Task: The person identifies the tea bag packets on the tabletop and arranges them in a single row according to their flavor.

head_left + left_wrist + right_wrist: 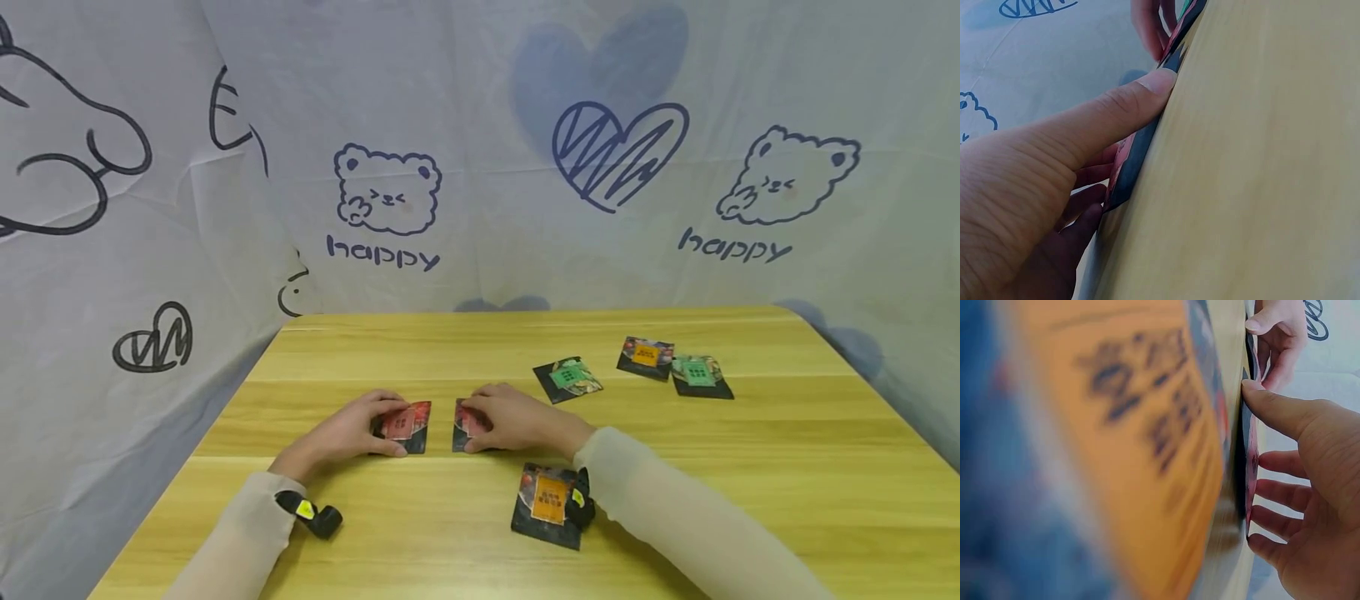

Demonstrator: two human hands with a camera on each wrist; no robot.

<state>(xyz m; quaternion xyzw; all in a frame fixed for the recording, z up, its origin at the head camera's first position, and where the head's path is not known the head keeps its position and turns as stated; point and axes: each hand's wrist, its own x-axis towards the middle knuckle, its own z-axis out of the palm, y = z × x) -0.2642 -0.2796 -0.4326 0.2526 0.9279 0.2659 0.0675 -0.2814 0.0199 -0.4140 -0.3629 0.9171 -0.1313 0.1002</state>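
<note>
Two small flat packets, black with red labels, lie side by side on the table with a narrow gap between them. My left hand (348, 429) holds the left red-labelled packet (420, 432) by its edges, thumb at the near edge and fingers at the far one. The right red-labelled packet (460, 435) is held the same way by my right hand (517, 421), which covers much of it. In the left wrist view the thumb presses on the black lower part of the packet (1138, 159). The right wrist view shows thumb and fingertips along the edges of the other packet (1250, 456).
An orange-labelled packet (542, 504) lies under my right wrist, partly hidden by the wrist camera (580, 500). Farther back are a green-labelled packet (567, 379), another orange-labelled one (645, 357) and a second green-labelled one (701, 379). A printed cloth (495, 217) hangs behind the wooden table (390, 533).
</note>
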